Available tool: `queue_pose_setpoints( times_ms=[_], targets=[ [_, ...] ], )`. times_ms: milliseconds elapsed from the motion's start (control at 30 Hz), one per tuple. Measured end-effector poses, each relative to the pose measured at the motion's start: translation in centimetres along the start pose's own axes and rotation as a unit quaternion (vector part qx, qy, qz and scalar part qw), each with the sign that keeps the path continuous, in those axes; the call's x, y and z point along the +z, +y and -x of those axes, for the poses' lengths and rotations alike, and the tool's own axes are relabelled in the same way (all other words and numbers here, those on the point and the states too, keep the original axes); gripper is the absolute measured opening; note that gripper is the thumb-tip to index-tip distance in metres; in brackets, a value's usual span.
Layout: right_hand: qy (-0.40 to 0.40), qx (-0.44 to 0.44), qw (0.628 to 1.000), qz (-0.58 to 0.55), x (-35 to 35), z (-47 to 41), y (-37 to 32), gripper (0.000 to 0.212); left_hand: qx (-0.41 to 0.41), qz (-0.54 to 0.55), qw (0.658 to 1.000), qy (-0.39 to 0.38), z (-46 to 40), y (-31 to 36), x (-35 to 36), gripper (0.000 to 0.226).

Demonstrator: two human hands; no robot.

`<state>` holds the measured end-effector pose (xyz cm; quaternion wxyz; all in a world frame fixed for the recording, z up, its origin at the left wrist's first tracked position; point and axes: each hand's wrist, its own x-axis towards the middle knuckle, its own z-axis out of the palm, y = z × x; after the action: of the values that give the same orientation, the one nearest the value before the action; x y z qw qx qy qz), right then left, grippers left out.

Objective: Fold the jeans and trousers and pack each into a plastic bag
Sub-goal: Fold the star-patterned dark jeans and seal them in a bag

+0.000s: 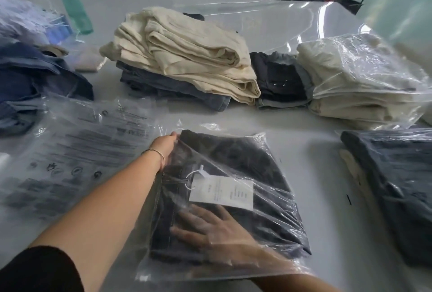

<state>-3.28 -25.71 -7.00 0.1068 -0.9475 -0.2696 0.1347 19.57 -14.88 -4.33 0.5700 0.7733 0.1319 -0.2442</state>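
While the left hand [166, 145] reaches forward along the far left corner of the plastic bag [268, 200], its grip is hard to read: the fingers lie at the bag's edge and are partly hidden behind the plastic, so I cannot tell whether they pinch it or only touch it. A thin bracelet [159, 155] sits at that wrist. The right hand [205, 228] is inside the bag, seen through the clear film, its fingers spread flat and straight on the folded dark jeans [233, 158], gripping nothing. The jeans lie inside the bag on the pale worktop [315, 175], just in front of the person, with a white paper tag [222, 192] on a string resting on top of the cloth.

To the left, touching the bag's edge, lies a stack of empty printed bags [77, 151]. Farther back stands a pile of folded cream trousers [187, 58] over grey jeans, and beside it a dark folded garment [278, 79]. At the right, cream trousers already bagged [360, 81] are stacked, and nearer, well apart from the hands, another bagged dark pair [397, 186]. Blue denim [35, 74] lies heaped at the far left.
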Motion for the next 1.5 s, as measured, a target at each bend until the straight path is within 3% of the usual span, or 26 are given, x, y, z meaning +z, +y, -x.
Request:
queue_pose_setpoints(
  times_ms=[67, 100, 167, 233, 267, 300, 367, 433, 600, 700, 800, 933, 1033, 1067, 1100, 1167, 1267, 1300, 1367, 1500],
  targets=[
    [0.064, 0.038, 0.997, -0.038, -0.9, 0.1, 0.4, 0.071, 0.108, -0.184, 0.974, 0.079, 0.6, -0.2, 0.3, 0.038],
    [0.087, 0.079, 0.992, -0.044, -1.4, 0.0, 0.8, 0.068, 0.191, -0.278, 0.931, 0.14, 1.2, -0.5, 0.6, 0.037],
    [0.113, 0.182, 0.977, -0.024, -1.7, -0.2, 1.6, 0.064, 0.424, -0.371, 0.798, 0.211, 3.2, -0.8, 1.7, 0.043],
    [0.122, 0.288, 0.95, 0.005, -1.4, -0.1, 2.0, 0.066, 0.598, -0.41, 0.675, 0.137, 4.9, -1.6, 3.6, 0.046],
    [0.135, 0.34, 0.93, 0.027, -1.2, 0.2, 2.2, 0.065, 0.614, -0.451, 0.644, 0.075, 5.4, -2.4, 4.4, 0.049],
    [0.153, 0.393, 0.906, 0.036, -1.1, 0.6, 2.6, 0.069, 0.581, -0.507, 0.636, 0.027, 5.6, -3.2, 5.1, 0.053],
    [0.222, 0.475, 0.851, 0.01, -0.7, 1.3, 3.8, 0.092, 0.45, -0.589, 0.671, -0.01, 4.7, -5.2, 5.3, 0.061],
    [0.247, 0.506, 0.825, -0.048, 0.3, 1.2, 4.9, 0.102, 0.361, -0.606, 0.708, 0.004, 3.5, -6.5, 5.0, 0.064],
    [0.223, 0.551, 0.802, -0.051, 2.8, 0.2, 5.6, 0.101, 0.322, -0.607, 0.726, 0.023, 2.6, -6.6, 5.3, 0.07],
    [0.263, 0.55, 0.791, -0.049, 2.7, 0.2, 5.2, 0.095, 0.337, -0.598, 0.726, 0.039, 2.6, -6.9, 5.1, 0.069],
    [0.254, 0.51, 0.821, -0.047, 1.6, 0.7, 5.0, 0.086, 0.34, -0.604, 0.719, 0.043, 2.9, -6.9, 4.9, 0.067],
    [0.084, 0.395, 0.915, 0.013, 2.1, 1.6, 2.9, 0.084, 0.311, -0.625, 0.715, 0.021, 4.5, -5.3, 5.3, 0.067],
    [0.048, 0.368, 0.928, 0.012, 1.6, 3.6, 0.7, 0.077, 0.385, -0.565, 0.728, 0.047, 9.0, -4.7, 5.4, 0.069],
    [0.088, 0.382, 0.918, 0.052, 1.4, 4.3, 0.2, 0.08, 0.412, -0.538, 0.734, 0.043, 11.1, -5.1, 5.4, 0.071],
    [0.18, 0.405, 0.889, 0.114, 1.0, 4.9, -0.6, 0.082, 0.433, -0.519, 0.736, 0.03, 13.1, -5.9, 5.5, 0.072],
    [0.339, 0.437, 0.827, 0.099, 0.9, 5.6, -2.5, 0.066, 0.43, -0.532, 0.73, -0.001, 16.4, -8.4, 5.8, 0.073],
    [0.428, 0.496, 0.754, 0.047, 2.2, 6.8, -3.6, 0.081, 0.345, -0.59, 0.73, -0.015, 17.9, -12.4, 5.6, 0.068],
    [0.455, 0.486, 0.743, 0.063, 2.7, 7.4, -3.3, 0.069, 0.327, -0.604, 0.727, -0.009, 17.9, -13.4, 5.5, 0.065],
    [0.446, 0.446, 0.767, 0.115, 3.3, 9.2, -3.2, 0.048, 0.316, -0.629, 0.71, 0.011, 18.0, -14.5, 5.3, 0.065],
    [0.261, 0.431, 0.857, 0.107, 4.6, 11.0, -2.9, 0.067, 0.319, -0.617, 0.718, 0.044, 18.9, -14.8, 5.4, 0.073]
  ],
)
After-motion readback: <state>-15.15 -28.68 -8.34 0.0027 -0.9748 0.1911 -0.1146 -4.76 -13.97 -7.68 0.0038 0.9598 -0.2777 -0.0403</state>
